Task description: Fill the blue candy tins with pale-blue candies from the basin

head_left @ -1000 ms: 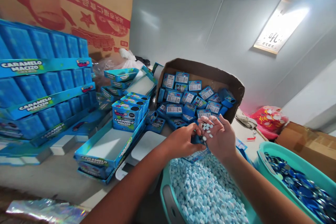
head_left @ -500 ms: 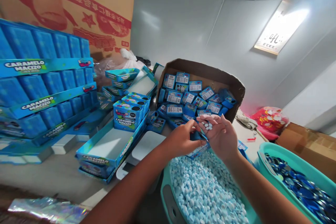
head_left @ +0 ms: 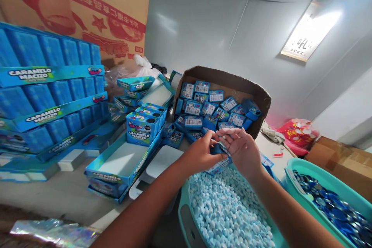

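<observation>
My left hand (head_left: 202,155) is closed around a small blue candy box (head_left: 220,166), partly hidden behind its fingers. My right hand (head_left: 244,149) is tilted palm up beside the box, its fingers stretched out and slightly cupped at the box's top. No candies show clearly in the palm now; the edge under the fingers is hard to make out. Directly below both hands, a turquoise tub (head_left: 183,211) holds a heap of small pale-blue and white candies (head_left: 229,209).
Behind my hands a cardboard carton (head_left: 226,75) lies on its side, full of blue boxes. To the left are a display tray (head_left: 122,159) with several boxes, a white scale (head_left: 162,162) and stacked full trays (head_left: 52,81). Another turquoise tub (head_left: 293,170) holds shiny blue pieces.
The white candies that lay on my right palm are gone from it. That hand has tipped slightly toward the box; my left hand stays about where it was.
</observation>
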The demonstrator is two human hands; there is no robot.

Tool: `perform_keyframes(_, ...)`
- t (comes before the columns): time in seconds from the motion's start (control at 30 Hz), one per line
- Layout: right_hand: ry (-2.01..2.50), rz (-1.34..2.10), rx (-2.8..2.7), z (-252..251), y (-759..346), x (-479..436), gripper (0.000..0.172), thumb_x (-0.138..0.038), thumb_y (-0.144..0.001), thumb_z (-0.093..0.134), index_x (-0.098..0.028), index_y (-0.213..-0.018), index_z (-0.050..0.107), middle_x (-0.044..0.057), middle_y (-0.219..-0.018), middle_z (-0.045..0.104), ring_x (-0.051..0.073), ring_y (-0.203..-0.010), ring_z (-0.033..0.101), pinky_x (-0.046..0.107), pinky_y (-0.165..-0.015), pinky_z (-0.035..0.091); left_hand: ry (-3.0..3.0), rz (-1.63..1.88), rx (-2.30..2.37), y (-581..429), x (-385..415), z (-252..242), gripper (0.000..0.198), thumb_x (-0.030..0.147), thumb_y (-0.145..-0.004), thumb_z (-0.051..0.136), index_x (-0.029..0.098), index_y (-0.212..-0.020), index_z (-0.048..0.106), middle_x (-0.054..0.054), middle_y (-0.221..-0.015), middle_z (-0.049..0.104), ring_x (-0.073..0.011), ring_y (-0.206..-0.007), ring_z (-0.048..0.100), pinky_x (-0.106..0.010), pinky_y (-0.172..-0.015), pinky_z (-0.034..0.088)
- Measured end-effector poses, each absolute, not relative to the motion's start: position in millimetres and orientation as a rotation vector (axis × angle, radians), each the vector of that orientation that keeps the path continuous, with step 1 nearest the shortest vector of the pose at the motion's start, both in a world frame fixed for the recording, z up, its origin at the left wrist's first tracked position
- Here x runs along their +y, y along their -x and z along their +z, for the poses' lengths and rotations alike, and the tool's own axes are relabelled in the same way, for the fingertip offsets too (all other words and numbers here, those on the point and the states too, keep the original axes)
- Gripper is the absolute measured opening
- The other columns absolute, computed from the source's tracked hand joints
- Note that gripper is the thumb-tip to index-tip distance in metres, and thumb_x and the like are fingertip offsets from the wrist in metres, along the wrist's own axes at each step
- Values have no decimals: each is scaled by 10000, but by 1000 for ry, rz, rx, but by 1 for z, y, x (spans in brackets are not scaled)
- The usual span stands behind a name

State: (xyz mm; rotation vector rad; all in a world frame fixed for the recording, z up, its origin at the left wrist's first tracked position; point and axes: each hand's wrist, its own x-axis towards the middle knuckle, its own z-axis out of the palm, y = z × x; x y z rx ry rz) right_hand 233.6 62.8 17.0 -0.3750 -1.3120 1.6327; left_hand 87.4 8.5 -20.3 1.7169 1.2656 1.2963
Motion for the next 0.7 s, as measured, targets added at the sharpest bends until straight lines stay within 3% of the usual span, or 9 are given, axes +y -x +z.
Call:
perform_keyframes(0.2, 362, 1619, -1341, 11, -235, 66, 287, -432, -850, 602, -182, -842, 743, 76, -961, 724, 231, -997, 660, 358, -898, 540, -1681, 1306, 1318, -89, 7, -18, 508, 447, -726, 750, 232, -1082, 459, -75, -1152, 661, -262, -1151, 602, -325, -826, 479)
perform_keyframes(0.43, 331, 1541, -1348, 12, -237, 65, 233, -419, -850, 587, -242, -881, 735, 45, -1160, 685, 223, -1112, 625, 338, -925, 517, -1592, 1431, 1293, -91, 13, -27, 504, 423, -753, 727, 241, -1140, 460, -53, -1084, 682, -226, -1028, 647, -328, -825, 498)
perform_keyframes(0.7, 624, 1096, -1431, 6, -241, 81, 179, -366, -778, 671, -218, -862, 723, 56, -1023, 695, 232, -1066, 613, 418, -998, 438, -1572, 1642, 1311, -88, 18, -28, 472, 407, -808, 684, 239, -1220, 529, -74, -1239, 636, -229, -1160, 590, -341, -946, 476)
